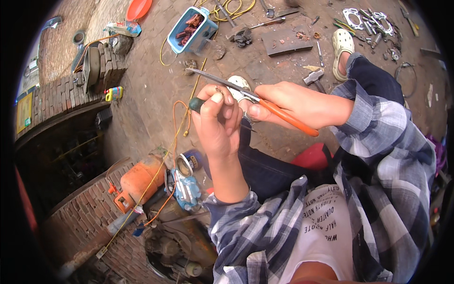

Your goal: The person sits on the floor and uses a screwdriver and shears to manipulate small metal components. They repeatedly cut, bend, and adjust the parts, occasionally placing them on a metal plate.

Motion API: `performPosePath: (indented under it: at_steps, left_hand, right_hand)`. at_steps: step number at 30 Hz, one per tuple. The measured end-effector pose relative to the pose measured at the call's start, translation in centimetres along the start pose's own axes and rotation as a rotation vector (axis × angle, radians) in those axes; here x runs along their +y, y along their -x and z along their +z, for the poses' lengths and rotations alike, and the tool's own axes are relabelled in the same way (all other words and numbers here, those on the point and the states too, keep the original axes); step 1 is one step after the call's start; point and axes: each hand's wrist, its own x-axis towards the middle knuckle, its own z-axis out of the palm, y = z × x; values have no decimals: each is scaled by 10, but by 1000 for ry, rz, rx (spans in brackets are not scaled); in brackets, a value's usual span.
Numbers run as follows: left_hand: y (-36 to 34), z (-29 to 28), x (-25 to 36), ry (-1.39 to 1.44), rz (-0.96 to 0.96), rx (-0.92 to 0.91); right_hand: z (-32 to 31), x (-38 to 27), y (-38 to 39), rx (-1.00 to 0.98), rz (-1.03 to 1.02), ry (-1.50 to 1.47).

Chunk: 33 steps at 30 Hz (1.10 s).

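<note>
My left hand [218, 118] is raised in front of me, its fingers curled around a dark green rounded handle [196, 104]. A small brownish piece [219, 90] shows at its thumb and fingertips, too small to name. My right hand [298, 104] grips a long tool with an orange handle [293, 119]. The tool's grey, tapered metal end [220, 81] points left and passes just above the left fingertips; I cannot tell whether it touches the small piece.
A blue bin [176, 41] with reddish-brown pieces stands ahead. A metal slab [287, 41], a hammer [314, 76] and engine gaskets [353, 19] lie on the ground. At left are an orange gas cylinder [144, 182], an open can [184, 163] and a yellow cord [158, 173].
</note>
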Motion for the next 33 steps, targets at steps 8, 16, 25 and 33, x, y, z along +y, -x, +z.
performPosePath:
  at_steps: [8,16,25,33]
  left_hand:
    - [6,-1,0,-110,103,-19]
    - [12,3,2,-108,139,83]
    - [13,-14,-3,35,-71,-68]
    - [15,-16,-20,-338,-154,-113]
  right_hand:
    - [-7,14,-3,-39,258,236]
    - [33,112,4,-73,368,716]
    - [66,232,29,-242,568,604]
    - [49,179,18,4,265,551]
